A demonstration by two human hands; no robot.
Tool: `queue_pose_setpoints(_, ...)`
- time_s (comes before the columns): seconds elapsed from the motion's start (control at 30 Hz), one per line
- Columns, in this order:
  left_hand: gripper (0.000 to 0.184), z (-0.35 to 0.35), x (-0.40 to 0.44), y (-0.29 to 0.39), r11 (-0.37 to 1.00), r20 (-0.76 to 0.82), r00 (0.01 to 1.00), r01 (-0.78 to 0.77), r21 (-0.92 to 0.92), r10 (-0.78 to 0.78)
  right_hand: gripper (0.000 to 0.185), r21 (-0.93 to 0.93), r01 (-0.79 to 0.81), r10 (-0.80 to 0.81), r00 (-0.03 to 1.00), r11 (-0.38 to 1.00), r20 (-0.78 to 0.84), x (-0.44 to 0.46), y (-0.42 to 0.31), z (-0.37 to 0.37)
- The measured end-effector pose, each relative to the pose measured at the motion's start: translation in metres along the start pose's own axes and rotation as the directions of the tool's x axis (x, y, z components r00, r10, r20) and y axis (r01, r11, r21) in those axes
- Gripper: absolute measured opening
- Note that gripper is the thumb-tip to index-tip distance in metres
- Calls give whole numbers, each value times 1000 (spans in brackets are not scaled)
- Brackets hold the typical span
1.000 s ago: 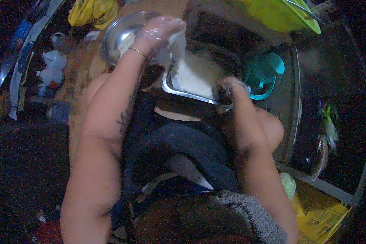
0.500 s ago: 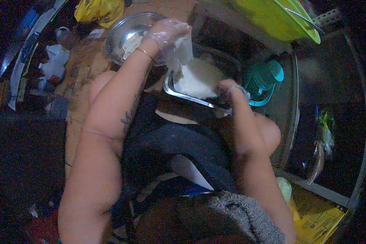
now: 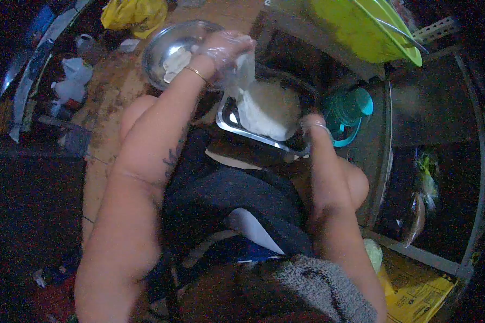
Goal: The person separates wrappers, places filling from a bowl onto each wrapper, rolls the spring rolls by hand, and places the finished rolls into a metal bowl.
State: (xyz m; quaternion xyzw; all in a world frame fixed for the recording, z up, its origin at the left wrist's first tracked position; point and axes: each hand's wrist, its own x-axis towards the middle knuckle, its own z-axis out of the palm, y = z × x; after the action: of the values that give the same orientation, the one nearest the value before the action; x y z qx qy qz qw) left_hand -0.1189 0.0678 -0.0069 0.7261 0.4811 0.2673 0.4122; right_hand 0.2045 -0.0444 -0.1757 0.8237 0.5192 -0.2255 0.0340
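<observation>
My left hand (image 3: 229, 47), in a clear plastic glove, is closed on a pale, flat, floppy piece (image 3: 246, 69) that hangs down towards the tray. Below it, a heap of white powder (image 3: 261, 116) lies in a rectangular metal tray (image 3: 248, 135), partly in shadow. My right hand (image 3: 313, 125), also gloved, is at the tray's right end; its fingers are mostly hidden, so their grip does not show. Behind my left wrist stands a round steel bowl (image 3: 159, 51) with white pieces (image 3: 175, 63) inside.
A teal plastic jug (image 3: 350, 110) stands right of the tray. A large lime-green basin (image 3: 366, 32) leans at upper right. Yellow plastic bags lie at the top left (image 3: 132, 15) and lower right (image 3: 423, 288). Several white plastic bottles (image 3: 70, 89) are at left.
My right hand has drawn slightly right and down, away from the powder towards the tray's end. My left hand keeps its hold, nearly still. The view has shifted slightly.
</observation>
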Motion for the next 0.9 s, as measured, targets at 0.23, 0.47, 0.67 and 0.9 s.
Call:
queue_pose_setpoints(0.23, 39, -9, 5, -8, 999, -61, 998, -27, -20, 26, 30, -45, 330, -333, 935, 943, -121, -20, -84, 30)
queue_pose_setpoints(0.47, 35, 12, 13, -2, 983, -66, 997, -45, -175, 34, 22, -198, 398, -424, 898, 896, -116, -35, -133, 54)
queue_pose_setpoints(0.67, 33, 19, 36, -17, 989, -79, 988, -135, -58, 130, 22, -44, 389, -390, 921, 920, -14, -6, -104, 54)
queue_pose_setpoints(0.9, 38, 11, 45, -12, 990, -99, 989, -118, -81, 110, 31, 132, 156, -165, 984, 979, 60, 13, -88, 22)
